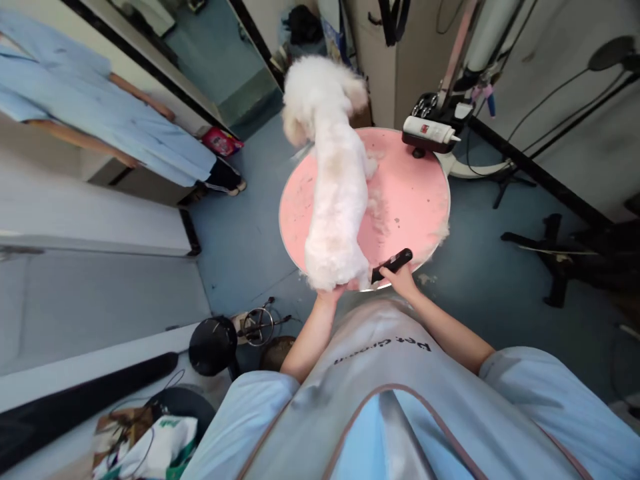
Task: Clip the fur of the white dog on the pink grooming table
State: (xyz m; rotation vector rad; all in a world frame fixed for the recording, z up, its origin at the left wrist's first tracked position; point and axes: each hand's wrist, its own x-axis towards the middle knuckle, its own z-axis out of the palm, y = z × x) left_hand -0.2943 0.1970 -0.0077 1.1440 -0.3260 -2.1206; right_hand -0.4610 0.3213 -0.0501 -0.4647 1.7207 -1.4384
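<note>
A white dog with a closely trimmed back and a fluffy head stands on a round pink grooming table, its rear toward me. My left hand grips the dog low at its hindquarters, the fingers partly hidden by fur. In my right hand is a black hair clipper, its head end close beside the dog's right hind leg. Loose white hair lies on the tabletop to the right of the dog.
A black tool tray with scissors and a white bottle is fixed at the table's far right. Another person in blue stands at the left. A black stool is at lower left; stands and cables are at right.
</note>
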